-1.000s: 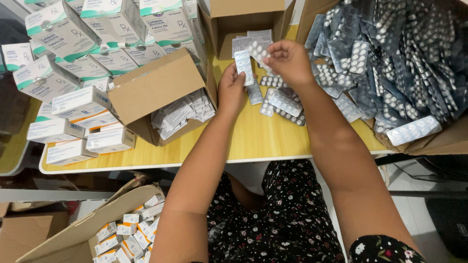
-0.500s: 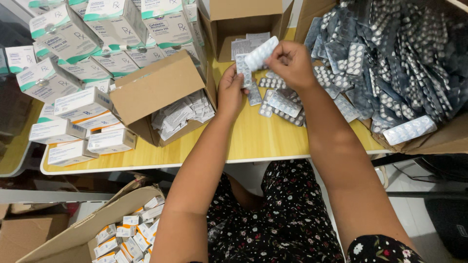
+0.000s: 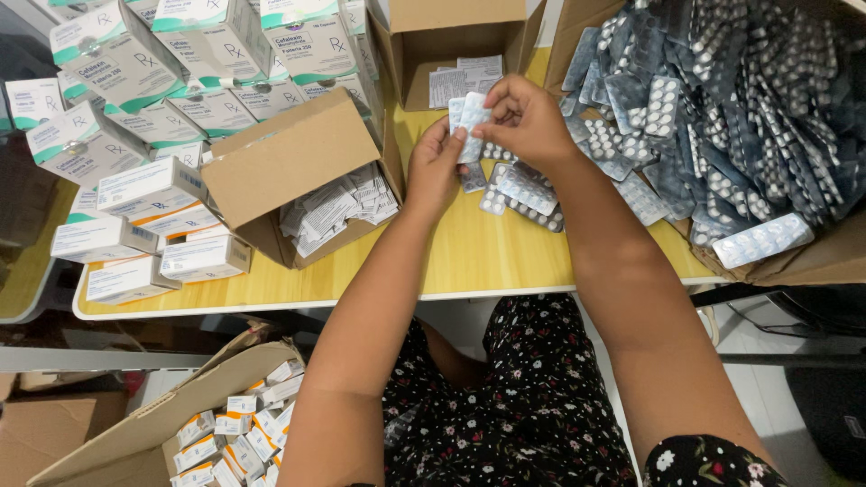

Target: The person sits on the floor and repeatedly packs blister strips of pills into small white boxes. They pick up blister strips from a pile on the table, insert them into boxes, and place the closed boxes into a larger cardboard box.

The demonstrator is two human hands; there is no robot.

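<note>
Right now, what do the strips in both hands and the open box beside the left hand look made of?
Strips: glossy silvery foil with white pill bumps, probably plastic-and-foil blister. Open box: matte brown cardboard, with creased flaps.

The yellow wooden table (image 3: pixel 469 261) carries stacked white-and-green medicine cartons (image 3: pixel 135 135) at left, an open leaflet-filled cardboard box (image 3: pixel 298 180) beside them, loose blister packs (image 3: pixel 523 194) centrally, and a blister-filled box (image 3: pixel 812 261) right.

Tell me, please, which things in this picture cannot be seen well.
- Head view: how many blister strips both hands hold; the left hand and right hand overlap them.
- Big pile of strips: cut off by the right edge.
- Floor box of small packs: cut off by the bottom edge.
</note>
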